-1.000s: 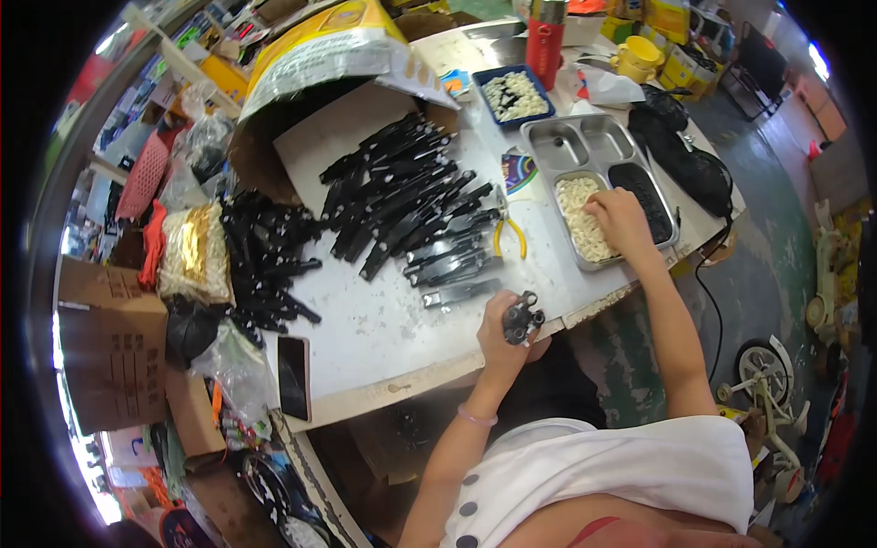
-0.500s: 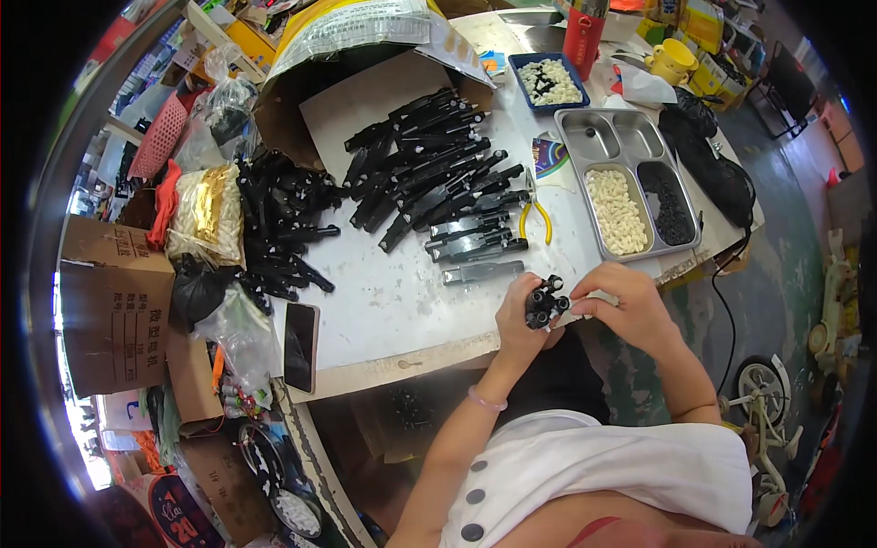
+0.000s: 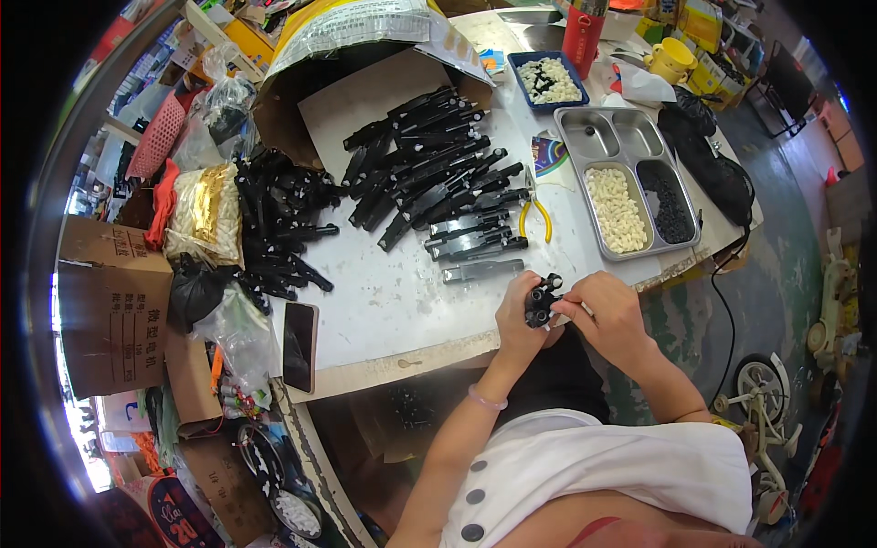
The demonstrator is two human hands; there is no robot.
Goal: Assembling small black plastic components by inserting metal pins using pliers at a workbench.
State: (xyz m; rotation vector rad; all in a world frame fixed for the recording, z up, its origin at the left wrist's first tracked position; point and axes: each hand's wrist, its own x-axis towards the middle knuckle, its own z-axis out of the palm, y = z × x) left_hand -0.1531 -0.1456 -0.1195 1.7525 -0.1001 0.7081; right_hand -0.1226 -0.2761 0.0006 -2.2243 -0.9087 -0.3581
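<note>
My left hand (image 3: 519,321) is wrapped round a black plastic part with several round tube ends (image 3: 543,303), held just off the table's front edge. The fingers of my right hand (image 3: 598,312) are pinched together against the right side of that part; whatever sits between the fingertips is too small to make out. Just beyond my hands lies a flat grey-black strip-shaped piece (image 3: 482,271). Behind it, similar long black pieces (image 3: 429,173) are piled in rows on the white tabletop (image 3: 365,301).
A steel compartment tray (image 3: 610,252) holds cream-coloured bits and small black bits. Yellow-handled pliers (image 3: 546,222) lie beside it. A phone (image 3: 301,348) rests at the table's left edge. Farther back stand a blue basket (image 3: 559,106), a red bottle (image 3: 586,36) and a cardboard box (image 3: 283,114).
My right hand has moved slightly left and closer, its fingertips now against the black part. My left hand still holds the part in nearly the same place.
</note>
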